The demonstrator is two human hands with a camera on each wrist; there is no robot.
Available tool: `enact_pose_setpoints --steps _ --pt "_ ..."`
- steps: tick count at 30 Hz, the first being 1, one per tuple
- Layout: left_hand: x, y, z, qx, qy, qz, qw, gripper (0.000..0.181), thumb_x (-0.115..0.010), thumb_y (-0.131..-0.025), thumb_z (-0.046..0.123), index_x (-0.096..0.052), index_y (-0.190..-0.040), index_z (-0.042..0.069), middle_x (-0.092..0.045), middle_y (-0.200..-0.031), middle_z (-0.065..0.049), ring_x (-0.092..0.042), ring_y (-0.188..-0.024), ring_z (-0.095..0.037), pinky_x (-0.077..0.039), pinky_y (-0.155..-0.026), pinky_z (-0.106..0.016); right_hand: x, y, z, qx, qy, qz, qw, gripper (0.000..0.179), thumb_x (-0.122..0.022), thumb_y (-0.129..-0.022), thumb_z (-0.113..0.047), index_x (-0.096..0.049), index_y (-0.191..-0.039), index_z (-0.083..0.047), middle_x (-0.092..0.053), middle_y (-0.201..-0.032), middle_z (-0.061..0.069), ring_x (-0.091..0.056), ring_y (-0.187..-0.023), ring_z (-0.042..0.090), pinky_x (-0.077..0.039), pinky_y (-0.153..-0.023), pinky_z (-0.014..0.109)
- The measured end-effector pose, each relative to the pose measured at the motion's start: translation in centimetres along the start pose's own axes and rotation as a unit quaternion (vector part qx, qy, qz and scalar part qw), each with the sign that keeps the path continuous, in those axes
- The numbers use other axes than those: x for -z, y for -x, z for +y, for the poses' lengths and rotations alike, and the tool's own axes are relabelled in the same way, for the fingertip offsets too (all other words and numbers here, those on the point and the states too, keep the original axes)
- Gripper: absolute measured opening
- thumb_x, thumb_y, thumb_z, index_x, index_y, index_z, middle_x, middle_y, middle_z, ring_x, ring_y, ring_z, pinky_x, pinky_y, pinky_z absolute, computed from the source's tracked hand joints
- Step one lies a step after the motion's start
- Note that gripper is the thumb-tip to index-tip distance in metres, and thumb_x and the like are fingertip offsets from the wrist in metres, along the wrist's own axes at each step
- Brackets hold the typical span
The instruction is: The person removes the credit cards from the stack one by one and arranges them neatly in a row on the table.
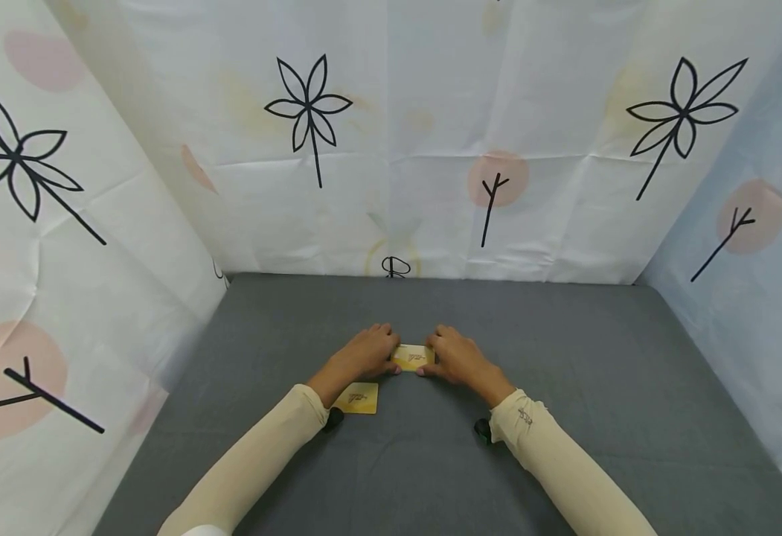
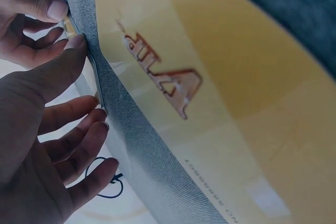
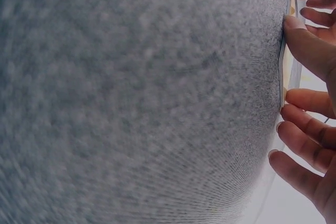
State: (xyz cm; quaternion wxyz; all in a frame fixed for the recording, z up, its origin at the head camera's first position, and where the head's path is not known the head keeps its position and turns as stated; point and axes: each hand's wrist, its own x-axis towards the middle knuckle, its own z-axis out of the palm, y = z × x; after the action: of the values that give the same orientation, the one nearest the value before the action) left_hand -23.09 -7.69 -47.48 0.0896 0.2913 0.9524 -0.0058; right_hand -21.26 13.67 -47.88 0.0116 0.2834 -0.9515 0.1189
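Note:
A yellow card (image 1: 412, 357) with a printed mark lies on the grey cloth between the two hands. My left hand (image 1: 367, 353) pinches its left side, thumb at the near corner and fingers at the far one. On the opposite side, my right hand (image 1: 458, 356) grips it in the same way. Seen edge-on in the right wrist view, the held card (image 3: 284, 61) shows thin layered lines; how many cards are stacked I cannot tell. A second yellow card (image 1: 360, 399) lies flat below my left wrist and looms large, with red lettering, in the left wrist view.
The grey cloth-covered table (image 1: 565, 357) spreads around both hands. White printed fabric (image 1: 417, 112) with line-drawn flowers rises behind it, with more on the left and right sides. Small dark wrist-worn devices (image 1: 482, 430) sit under the cream sleeves (image 1: 558, 461).

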Motion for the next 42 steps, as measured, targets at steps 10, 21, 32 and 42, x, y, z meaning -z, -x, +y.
enact_pose_setpoints --steps 10,21,32,42 --pt "0.07 0.06 -0.04 -0.002 0.004 0.005 1.0000 0.046 -0.072 -0.091 0.046 -0.066 -0.121 0.012 -0.059 -0.115 -0.007 -0.057 -0.102 -0.021 -0.049 -0.089 -0.039 0.16 -0.01 -0.20 -0.002 -0.014 -0.005 0.9999 0.044 -0.080 -0.084 -0.043 -0.070 -0.108 -0.008 -0.057 -0.096 0.005 -0.050 -0.079 0.016 -0.046 -0.062 0.036" --pt "-0.07 0.08 -0.21 -0.004 0.018 0.001 0.9998 0.046 -0.071 -0.091 0.045 -0.061 -0.120 0.010 -0.058 -0.113 -0.006 -0.055 -0.101 -0.020 -0.049 -0.087 -0.037 0.06 -0.08 -0.25 -0.002 -0.015 -0.007 0.9999 0.043 -0.081 -0.083 -0.042 -0.070 -0.107 -0.008 -0.055 -0.093 0.005 -0.047 -0.076 0.015 -0.044 -0.060 0.034" --pt "0.03 0.18 0.03 -0.016 0.013 0.014 0.9997 0.046 -0.071 -0.092 0.042 -0.065 -0.124 0.010 -0.059 -0.118 -0.008 -0.057 -0.104 -0.021 -0.050 -0.090 -0.037 0.05 -0.20 -0.14 -0.005 -0.019 -0.013 0.9997 0.045 -0.079 -0.084 -0.043 -0.069 -0.110 -0.008 -0.056 -0.095 0.004 -0.048 -0.077 0.014 -0.044 -0.060 0.033" --pt "-0.18 0.11 0.02 -0.024 0.006 0.014 0.9996 0.046 -0.070 -0.093 0.042 -0.065 -0.126 0.011 -0.058 -0.119 -0.008 -0.055 -0.102 -0.020 -0.049 -0.088 -0.036 0.05 -0.15 -0.08 0.001 -0.019 -0.011 0.9998 0.044 -0.080 -0.084 -0.043 -0.068 -0.109 -0.008 -0.056 -0.095 0.004 -0.049 -0.077 0.014 -0.045 -0.061 0.034"
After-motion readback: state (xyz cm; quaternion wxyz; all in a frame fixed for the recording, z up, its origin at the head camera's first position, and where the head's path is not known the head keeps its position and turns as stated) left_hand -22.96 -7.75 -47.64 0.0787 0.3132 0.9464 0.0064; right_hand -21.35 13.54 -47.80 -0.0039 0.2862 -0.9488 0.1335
